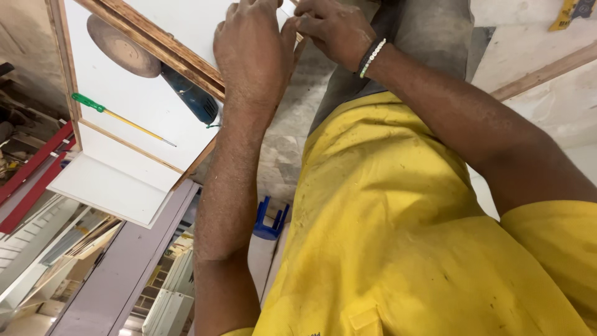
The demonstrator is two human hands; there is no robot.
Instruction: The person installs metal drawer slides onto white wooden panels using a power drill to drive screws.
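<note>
Seen from the head, looking down over a yellow shirt (398, 236). Left hand (255, 53) laid back-up on the wooden rail (163, 45) of a white panel (134, 109), fingers close together and curled over the rail's far end; fingertips hidden past the top edge, so cannot tell what, if anything, is pinched. Right hand (333, 28) just beside the left hand, touching it at the thumb side, fingers bent and bunched toward the same spot on the rail; grip itself hidden behind the left hand. Beaded band (372, 57) round the right wrist, white beads next to a dark strap.

All further places given from the panel. On it, near its upper end: a round sanding disc (121, 48), tan and dusty, lying flat, with the blue body of a grinder (194, 99) running from it under the rail toward the panel's right edge. On it, mid-way down: a screwdriver (118, 118) with a green handle and a yellow shank, lying slantwise, well apart from both hands. Thin wooden strip across the panel just below the screwdriver. Off the panel's left edge: red bars (34, 171). Below its lower edge: a grey board (124, 261) and stacked white slats. Right of its lower corner, beside the left forearm: a blue plastic piece (269, 219).
</note>
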